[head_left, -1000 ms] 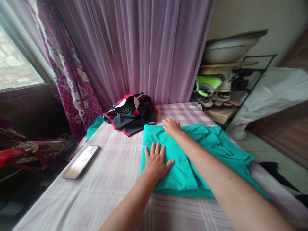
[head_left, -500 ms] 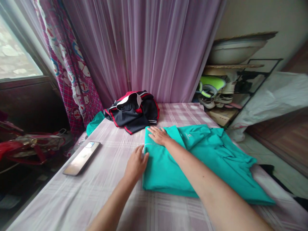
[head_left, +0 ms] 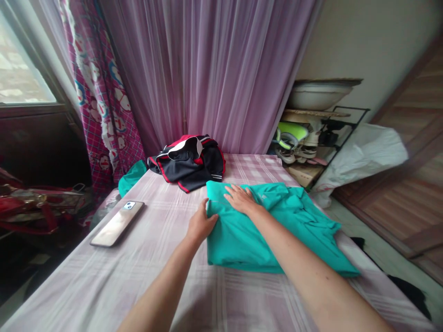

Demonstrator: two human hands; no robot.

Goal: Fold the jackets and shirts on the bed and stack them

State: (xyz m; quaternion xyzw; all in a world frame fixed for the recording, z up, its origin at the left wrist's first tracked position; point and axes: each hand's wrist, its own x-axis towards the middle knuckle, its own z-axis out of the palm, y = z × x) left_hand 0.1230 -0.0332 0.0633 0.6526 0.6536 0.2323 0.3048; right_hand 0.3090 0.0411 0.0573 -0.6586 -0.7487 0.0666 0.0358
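"Shirt [head_left: 290, 216] as the middle of the clock, then: where does everything sit around it?"

"It lies folded into a rough rectangle on the checked sheet [head_left: 138, 263], its straight edge at nine o'clock. The left hand [head_left: 201, 222] is at that edge; the right hand [head_left: 240, 198] is on top of the cloth, towards ten."

"How is each grip?"

"The right is wide: palm down, fingers spread, pinching nothing. The left has a narrow gap, thumb against the edge and fingers beside it. I can't tell whether it pinches any cloth."

"What could go wrong from here?"

"Mostly creasing, I'd judge. The fabric looks thin and slippery, so if the right palm slid while pressing, the top layer could creep over the one beneath and the nine o'clock edge would lose its line. A tug from the left thumb could do the same by catching only one layer."

"And the other side?"

"Around two o'clock it is bunched in loose folds with no hand on them; pressing there without spreading them could set wrinkles. The corner at four lies near the sheet's edge, so a push that way might send it over."

"Anything in the way?"

"Dark clothes [head_left: 183, 170] are heaped at ten, near the shirt's corner; a careless sweep could drag both. The phone [head_left: 119, 223] is well apart at nine, so only a wide elbow swing would likely knock it."
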